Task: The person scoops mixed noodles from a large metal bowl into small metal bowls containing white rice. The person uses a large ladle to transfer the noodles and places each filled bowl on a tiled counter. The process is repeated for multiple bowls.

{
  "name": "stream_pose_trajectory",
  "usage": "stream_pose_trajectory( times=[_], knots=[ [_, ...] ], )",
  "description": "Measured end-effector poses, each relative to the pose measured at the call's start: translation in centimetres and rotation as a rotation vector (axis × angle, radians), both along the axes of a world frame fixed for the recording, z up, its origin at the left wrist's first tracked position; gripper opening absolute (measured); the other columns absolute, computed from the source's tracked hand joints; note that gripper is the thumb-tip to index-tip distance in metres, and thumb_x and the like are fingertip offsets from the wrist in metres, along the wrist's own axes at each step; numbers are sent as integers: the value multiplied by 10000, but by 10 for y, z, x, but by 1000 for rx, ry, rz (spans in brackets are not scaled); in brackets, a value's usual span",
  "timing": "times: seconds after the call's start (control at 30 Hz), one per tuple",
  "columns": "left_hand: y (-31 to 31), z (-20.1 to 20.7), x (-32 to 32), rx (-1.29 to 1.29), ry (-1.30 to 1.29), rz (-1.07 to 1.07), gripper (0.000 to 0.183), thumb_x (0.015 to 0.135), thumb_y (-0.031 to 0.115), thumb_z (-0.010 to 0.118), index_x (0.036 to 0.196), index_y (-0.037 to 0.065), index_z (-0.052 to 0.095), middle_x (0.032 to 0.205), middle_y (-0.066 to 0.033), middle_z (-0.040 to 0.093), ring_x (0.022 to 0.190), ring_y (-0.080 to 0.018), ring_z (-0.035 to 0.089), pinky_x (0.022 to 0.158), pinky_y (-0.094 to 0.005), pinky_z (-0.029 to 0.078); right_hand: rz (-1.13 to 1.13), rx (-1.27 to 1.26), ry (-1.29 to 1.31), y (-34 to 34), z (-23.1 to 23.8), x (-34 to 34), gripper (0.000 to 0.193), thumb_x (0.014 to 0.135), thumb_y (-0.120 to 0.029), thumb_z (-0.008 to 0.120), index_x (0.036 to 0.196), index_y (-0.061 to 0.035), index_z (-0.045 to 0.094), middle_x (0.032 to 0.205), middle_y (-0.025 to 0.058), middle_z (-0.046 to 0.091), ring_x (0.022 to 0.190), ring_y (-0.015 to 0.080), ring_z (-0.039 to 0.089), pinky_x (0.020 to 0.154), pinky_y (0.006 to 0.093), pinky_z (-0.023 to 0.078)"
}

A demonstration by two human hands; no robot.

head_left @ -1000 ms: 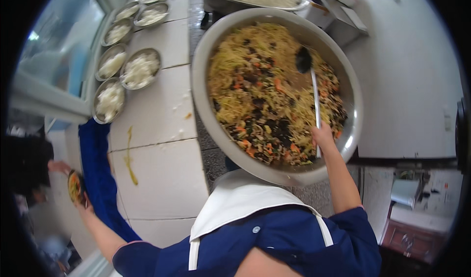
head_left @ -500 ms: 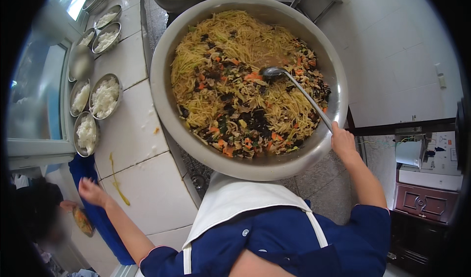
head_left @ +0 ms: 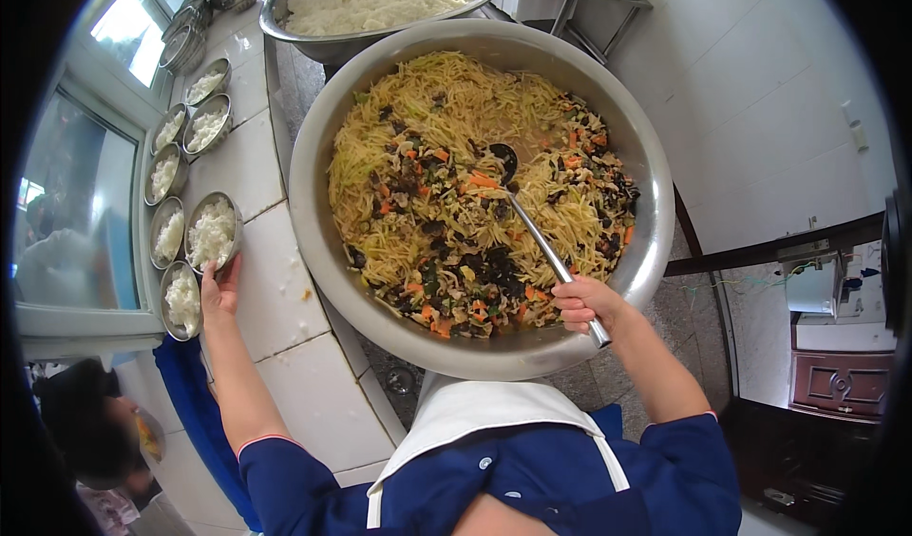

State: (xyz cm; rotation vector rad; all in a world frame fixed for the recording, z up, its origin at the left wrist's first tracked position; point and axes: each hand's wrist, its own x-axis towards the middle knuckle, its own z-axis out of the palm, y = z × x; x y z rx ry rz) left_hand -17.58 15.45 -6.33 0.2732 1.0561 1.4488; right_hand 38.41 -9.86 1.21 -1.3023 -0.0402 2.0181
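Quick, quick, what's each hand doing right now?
Left hand: at the near edge of a rice bowl; can't tell if its grip is closed.
Right hand: closed, holding a ladle.

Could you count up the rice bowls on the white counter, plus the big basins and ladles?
Rice bowls: 7
Basins: 2
Ladles: 1
Total: 10

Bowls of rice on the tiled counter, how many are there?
7: four bowls of rice in a row along the window, three more toward the big metal basin, the nearest of these at the left hand. Whether the far stacked bowls hold any is unclear.
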Motion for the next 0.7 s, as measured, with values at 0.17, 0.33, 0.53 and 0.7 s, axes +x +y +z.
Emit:
stream_pose_trajectory(
  times=[0.17, 0.33, 0.53, 0.7],
  knots=[
    [5, -14, -3, -75, -84, 23, 533, 703, -108, 398, 1230, -83, 325, 1233, -227, 422, 1132, -393, 446, 933, -503, 449, -284, 53, 550, -16, -9, 5, 295, 927, -121, 350, 633, -108, 371, 428, -40, 384, 284, 52, 377, 285, 239, 385],
    [-43, 54, 101, 198, -157, -159, 704, 615, -106, 395, 1304, -40, 271, 1319, -212, 359, 1226, -391, 342, 1024, -517, 330, -320, 191, 525, -17, 27, 6, 241, 930, -87, 326, 692, -94, 364, 443, -47, 358, 278, 42, 375, 275, 226, 393],
    [-60, 64, 199, 158, -273, -380, 532, 745, 94, 539, 1240, 5, 367, 1189, -171, 487, 1027, -296, 543, 726, -409, 543, -146, 320, 302, -18, 77, -10, 125, 909, -84, 383, 787, -68, 400, 456, -49, 341, 273, 39, 357, 242, 221, 354],
    [-63, 44, 264, 10, -142, -496, 481, 813, 285, 602, 1199, 90, 392, 1142, -108, 502, 1047, -237, 522, 740, -441, 534, 37, 356, 82, -36, 106, -44, 100, 895, -89, 440, 818, -56, 384, 477, -30, 339, 290, 56, 337, 242, 215, 311]
  ],
)
